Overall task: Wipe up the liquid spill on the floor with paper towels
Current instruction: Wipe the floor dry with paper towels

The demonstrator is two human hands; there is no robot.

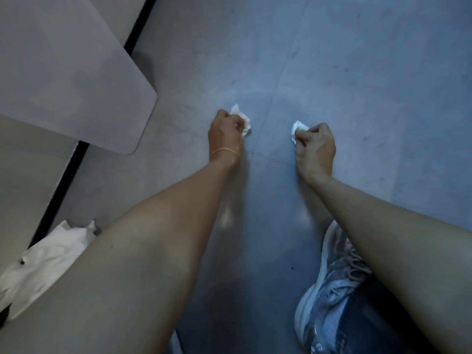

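Observation:
Both of my arms reach down toward the grey-blue floor (357, 85). My left hand (224, 131), with a thin bracelet on its wrist, grips a crumpled white paper towel (242, 118) that pokes out above and to the right of its fingers. A little to the right, my right hand (315, 146) holds a smaller wad of paper towel (297, 129) at its fingertips. Both wads sit at or just above the floor; contact is unclear. A faint shiny patch (227, 215) shows on the floor beneath my left forearm.
A grey table top with a rounded corner (76, 72) overhangs the floor at the upper left. A black strip (63, 180) runs along the floor's left edge. A white pile of paper towels (46, 256) lies at the lower left. My grey sneaker (329, 290) stands at the lower right.

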